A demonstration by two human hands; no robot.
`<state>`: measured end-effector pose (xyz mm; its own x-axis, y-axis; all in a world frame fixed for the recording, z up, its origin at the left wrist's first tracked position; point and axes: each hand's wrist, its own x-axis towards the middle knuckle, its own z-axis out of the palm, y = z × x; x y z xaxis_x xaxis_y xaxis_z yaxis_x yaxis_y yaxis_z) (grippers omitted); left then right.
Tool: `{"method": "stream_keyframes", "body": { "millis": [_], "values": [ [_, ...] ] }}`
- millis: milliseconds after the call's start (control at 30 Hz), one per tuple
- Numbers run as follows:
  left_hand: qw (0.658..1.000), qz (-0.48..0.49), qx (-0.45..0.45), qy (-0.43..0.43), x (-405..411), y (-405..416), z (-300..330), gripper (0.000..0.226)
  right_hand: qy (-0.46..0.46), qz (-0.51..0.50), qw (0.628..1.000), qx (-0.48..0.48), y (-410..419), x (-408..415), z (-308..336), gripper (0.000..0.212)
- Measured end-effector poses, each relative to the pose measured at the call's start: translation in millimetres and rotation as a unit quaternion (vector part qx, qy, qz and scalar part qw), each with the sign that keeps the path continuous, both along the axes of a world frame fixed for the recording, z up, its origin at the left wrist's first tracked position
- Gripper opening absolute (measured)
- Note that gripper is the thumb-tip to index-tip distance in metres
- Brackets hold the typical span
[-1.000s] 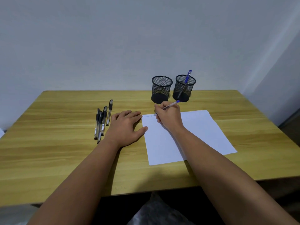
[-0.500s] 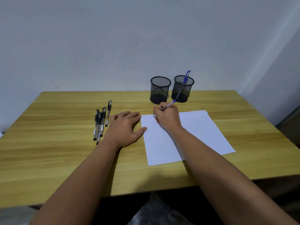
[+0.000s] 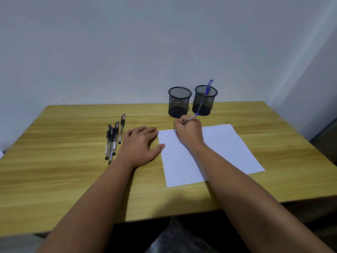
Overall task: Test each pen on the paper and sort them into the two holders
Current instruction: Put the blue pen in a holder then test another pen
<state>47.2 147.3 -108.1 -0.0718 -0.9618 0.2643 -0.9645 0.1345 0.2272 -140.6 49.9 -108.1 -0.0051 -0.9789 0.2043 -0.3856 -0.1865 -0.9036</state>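
My right hand (image 3: 189,133) grips a clear pen with a blue end (image 3: 190,117), its tip down near the top left of the white paper (image 3: 218,150), where faint marks show. My left hand (image 3: 140,145) lies flat on the table, thumb touching the paper's left edge. Several black pens (image 3: 114,139) lie in a loose row left of that hand. Two black mesh holders stand at the back: the left holder (image 3: 179,102) looks empty, the right holder (image 3: 206,100) has one blue pen (image 3: 207,87) leaning in it.
The wooden table (image 3: 54,170) ends at a front edge close to my body and meets a plain wall behind the holders. A wall corner sits to the right.
My right hand has shifted slightly rightward along the paper's top with the pen, and faint marks have appeared there. The left hand stays put.
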Motion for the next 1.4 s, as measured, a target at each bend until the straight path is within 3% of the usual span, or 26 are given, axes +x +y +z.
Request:
{"method": "stream_keyframes", "body": {
  "millis": [300, 833, 1067, 1300, 1400],
  "values": [
    [1.000, 0.000, 0.001, 0.001, -0.2, 0.5, 0.6, 0.074, 0.033, -0.010, 0.999, -0.015, 2.1, -0.3, 1.7, 0.030],
    [1.000, -0.002, 0.001, 0.004, 0.5, 0.6, 0.1, 0.072, 0.026, -0.020, 0.999, -0.006, 7.5, -0.6, 8.9, 0.039],
    [1.000, 0.001, 0.004, 0.002, -0.2, 1.7, -0.1, 0.072, -0.167, -0.067, 0.979, 0.096, 1.4, -5.8, 19.0, 0.031],
    [0.999, -0.011, 0.006, 0.031, 1.0, 2.4, 1.9, 0.072, -0.175, -0.003, 0.982, 0.071, 6.5, -2.3, 38.9, 0.032],
    [0.993, 0.022, -0.082, 0.077, 4.1, 4.8, 6.1, 0.061, -0.152, -0.006, 0.988, 0.017, 2.7, -3.9, 57.9, 0.044]
  ]
}}
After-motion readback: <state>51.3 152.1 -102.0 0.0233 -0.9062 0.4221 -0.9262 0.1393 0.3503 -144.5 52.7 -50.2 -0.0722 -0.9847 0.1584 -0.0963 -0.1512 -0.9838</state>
